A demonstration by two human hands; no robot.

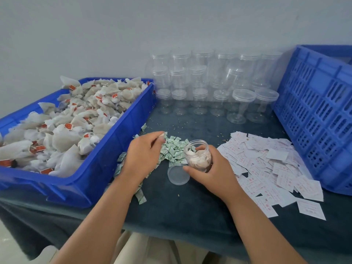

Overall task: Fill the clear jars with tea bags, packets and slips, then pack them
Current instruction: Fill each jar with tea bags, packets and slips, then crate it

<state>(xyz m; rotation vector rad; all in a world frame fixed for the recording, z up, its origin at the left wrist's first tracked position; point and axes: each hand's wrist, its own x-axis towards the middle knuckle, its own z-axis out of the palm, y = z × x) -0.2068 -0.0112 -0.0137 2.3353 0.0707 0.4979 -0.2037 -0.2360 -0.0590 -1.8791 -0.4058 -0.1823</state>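
Observation:
My right hand [210, 168] grips an open clear jar [197, 154] that holds several tea bags and is tilted toward the left. Its clear lid [178, 175] lies flat on the dark cloth just in front of it. My left hand [142, 155] rests over a pile of small green-and-white packets [174, 149], its fingertips pinching one packet at the pile's far edge. A blue tray [106, 168] of tea bags [76, 121] stands at the left. White slips [270, 164] with red print are spread out at the right.
Several closed, empty clear jars [215, 86] are stacked against the back wall. A tall blue slotted crate [320, 111] stands at the right edge. Small crumbs are scattered on the dark tablecloth [190, 210]. The table's front edge runs close to my forearms.

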